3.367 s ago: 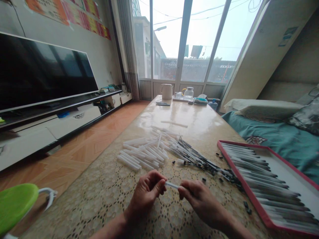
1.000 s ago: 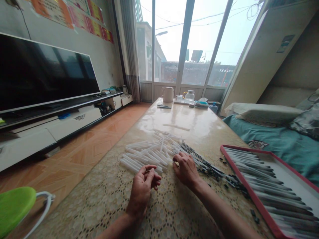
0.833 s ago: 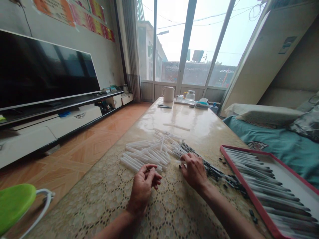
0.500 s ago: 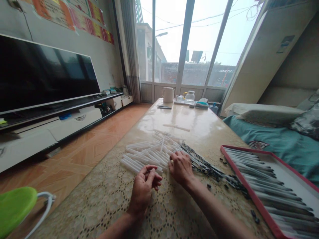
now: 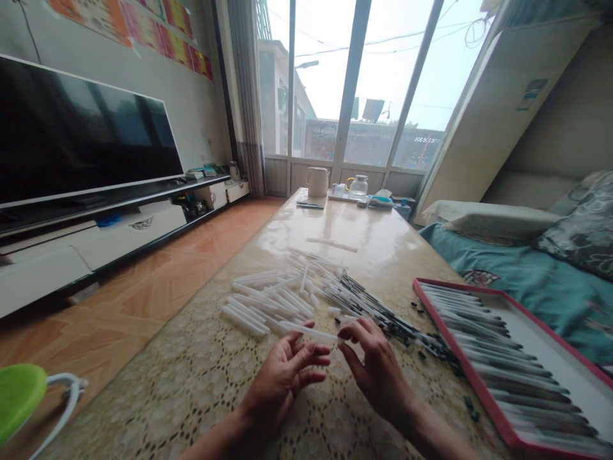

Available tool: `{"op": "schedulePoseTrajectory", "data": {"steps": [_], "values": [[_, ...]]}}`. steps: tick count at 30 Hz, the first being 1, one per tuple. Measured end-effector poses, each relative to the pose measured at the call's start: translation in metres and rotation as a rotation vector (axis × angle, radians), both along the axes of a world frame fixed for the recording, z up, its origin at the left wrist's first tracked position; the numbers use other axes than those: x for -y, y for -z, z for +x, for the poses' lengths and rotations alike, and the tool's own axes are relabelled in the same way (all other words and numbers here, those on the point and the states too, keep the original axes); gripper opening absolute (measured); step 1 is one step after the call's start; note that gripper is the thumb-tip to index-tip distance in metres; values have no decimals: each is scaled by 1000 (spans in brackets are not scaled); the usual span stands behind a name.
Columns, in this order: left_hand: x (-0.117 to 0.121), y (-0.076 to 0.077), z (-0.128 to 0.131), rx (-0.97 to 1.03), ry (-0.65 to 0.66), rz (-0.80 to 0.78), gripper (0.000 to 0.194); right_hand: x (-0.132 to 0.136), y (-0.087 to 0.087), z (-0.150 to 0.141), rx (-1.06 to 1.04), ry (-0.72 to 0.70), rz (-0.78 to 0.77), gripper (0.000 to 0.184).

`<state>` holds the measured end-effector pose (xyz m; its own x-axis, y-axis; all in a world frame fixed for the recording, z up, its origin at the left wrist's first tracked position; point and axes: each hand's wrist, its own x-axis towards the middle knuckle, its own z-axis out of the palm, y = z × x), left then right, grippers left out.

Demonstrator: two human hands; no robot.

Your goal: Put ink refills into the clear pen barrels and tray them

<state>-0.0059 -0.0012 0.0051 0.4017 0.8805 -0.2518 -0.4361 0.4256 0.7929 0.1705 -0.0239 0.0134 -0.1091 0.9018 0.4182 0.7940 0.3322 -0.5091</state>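
A long white plastic tube [image 5: 309, 331] runs across in front of the pile, and its right end sits in the fingertips of my right hand [image 5: 373, 364]. My left hand [image 5: 282, 377] lies just below the tube, fingers spread and palm up, and I cannot tell if it touches. Behind them lies a loose heap of white tubes [image 5: 268, 303]. To its right, a bundle of thin rods with black pieces [image 5: 378, 316] reaches close to my right fingers.
A red-rimmed tray [image 5: 460, 361] of long rods stands at the right, with small black pieces [image 5: 469, 409] on the lace-covered table [image 5: 191, 390] beside it. A white jug [image 5: 317, 182] and glass pitcher [image 5: 358, 186] stand at the far end. A green stool [image 5: 14, 396] sits at lower left.
My right hand has come back from the rods and heap, and a long white tube now lies between my hands. My left hand has opened wider, and the view has tilted slightly.
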Motion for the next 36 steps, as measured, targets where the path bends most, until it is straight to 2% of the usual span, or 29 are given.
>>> {"op": "schedulePoseTrajectory", "data": {"steps": [3, 5, 7, 10, 13, 21, 25, 28, 31, 36], "values": [[0, 4, 0, 20, 35, -4, 25, 9, 2, 1, -31, -63, -10, 6], [-2, 5, -2, 17, 12, -4, 20, 7, 2, 8, -20, -25, -7, 6], [-2, 3, -3, 9, -22, -22, 20, 3, 3, 22, 64, 127, 1, 9], [-1, -1, -4, 12, -55, -46, 20, -6, 7, 47, 298, 397, -24, 13], [0, -4, -4, 21, -57, -46, 20, -10, 9, 66, 408, 478, -60, 12], [-1, -4, -5, 34, -140, -14, 16, -10, 8, 76, 519, 436, -109, 11], [-2, -2, -5, 74, -199, -30, 10, -9, 10, 78, 417, 396, -32, 11], [-5, -3, -5, 87, -260, -41, 4, -5, 10, 73, 264, 309, 47, 12], [-9, -8, -8, 82, -361, -55, 3, 1, 7, 60, 157, 190, 79, 16], [-16, -12, -16, 76, -583, -74, 11, 10, 1, 42, 222, 104, 160, 18]]}}
